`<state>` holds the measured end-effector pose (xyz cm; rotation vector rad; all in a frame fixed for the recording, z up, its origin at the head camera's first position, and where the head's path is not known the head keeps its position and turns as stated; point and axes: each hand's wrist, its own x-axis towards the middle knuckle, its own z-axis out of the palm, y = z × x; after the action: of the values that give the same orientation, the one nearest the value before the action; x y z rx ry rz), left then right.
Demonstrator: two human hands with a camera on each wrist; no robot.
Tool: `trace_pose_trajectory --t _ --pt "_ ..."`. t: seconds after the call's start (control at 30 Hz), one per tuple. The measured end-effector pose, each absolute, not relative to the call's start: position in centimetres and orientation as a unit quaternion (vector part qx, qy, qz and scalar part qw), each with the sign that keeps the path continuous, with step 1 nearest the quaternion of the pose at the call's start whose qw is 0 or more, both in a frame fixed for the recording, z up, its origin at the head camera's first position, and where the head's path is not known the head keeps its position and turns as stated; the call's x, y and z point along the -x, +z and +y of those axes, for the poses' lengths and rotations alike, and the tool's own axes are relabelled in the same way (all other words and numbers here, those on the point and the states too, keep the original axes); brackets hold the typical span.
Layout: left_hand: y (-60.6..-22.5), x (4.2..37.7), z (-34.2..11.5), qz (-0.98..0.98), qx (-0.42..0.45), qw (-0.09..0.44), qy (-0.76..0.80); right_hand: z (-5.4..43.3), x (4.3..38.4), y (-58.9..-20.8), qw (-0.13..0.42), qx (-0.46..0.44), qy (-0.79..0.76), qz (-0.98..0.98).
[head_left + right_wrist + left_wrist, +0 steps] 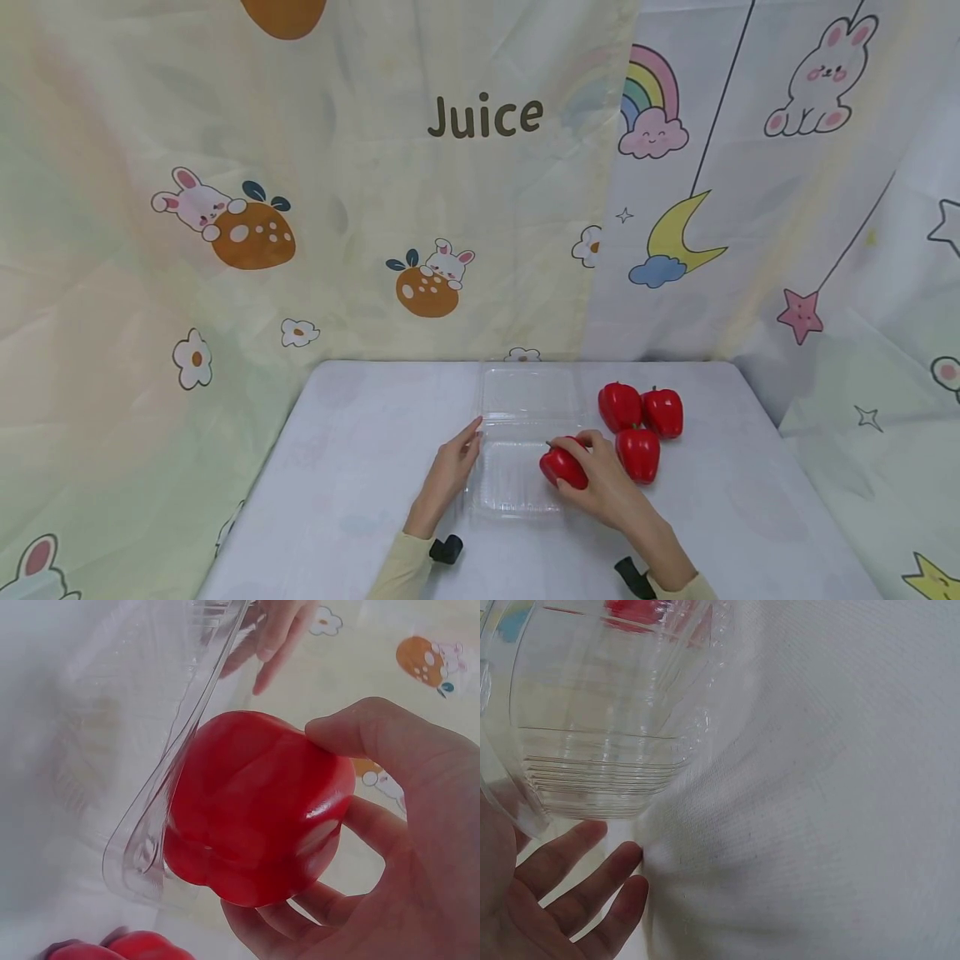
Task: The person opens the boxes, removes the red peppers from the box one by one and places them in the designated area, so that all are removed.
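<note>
My right hand (606,485) grips a red bell pepper (561,467), thumb on one side and fingers on the other. This pepper is at the right side of a clear plastic clamshell container (506,492), whose lid (528,392) lies folded back on the far side. In the right wrist view the held pepper (251,810) is close against the container's rim (124,866). My left hand (452,468) is at the container's left edge, fingers extended. The left wrist view shows its fingers (592,889) loosely spread beside the clear wall (592,780); its thumb is mostly hidden.
Three more red bell peppers (638,455) stand grouped on the table, right of the container. A white cloth (360,467) covers the table. Behind it hangs a printed curtain (360,167) with rabbits and fruit.
</note>
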<state>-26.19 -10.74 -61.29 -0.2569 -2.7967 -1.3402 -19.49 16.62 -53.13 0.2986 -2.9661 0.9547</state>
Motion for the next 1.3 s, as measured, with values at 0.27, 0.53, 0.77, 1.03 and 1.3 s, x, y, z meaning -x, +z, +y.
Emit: trace_pose_trajectory --t 0.27,0.53,0.77,1.03,1.3 --pt "-61.4 26.2 -10.7 -0.898 0.080 0.014 -0.432 16.9 19.4 -53.1 0.003 -0.089 0.307 -0.948" --pt "-61.5 26.2 -10.7 -0.898 0.078 0.018 -0.432 17.2 19.2 -52.9 0.012 -0.089 0.308 -0.947" --pt "-61.5 26.2 -10.7 -0.894 0.083 0.016 -0.439 17.5 19.0 -52.6 0.013 -0.084 0.303 -0.949" --pt "-61.5 26.1 -10.8 -0.893 0.083 0.014 -0.442 18.2 19.0 -52.5 0.025 -0.087 0.306 -0.948" --pt "-61.5 26.1 -10.7 -0.897 0.078 0.019 -0.435 19.1 18.9 -52.3 0.035 -0.082 0.317 -0.944"
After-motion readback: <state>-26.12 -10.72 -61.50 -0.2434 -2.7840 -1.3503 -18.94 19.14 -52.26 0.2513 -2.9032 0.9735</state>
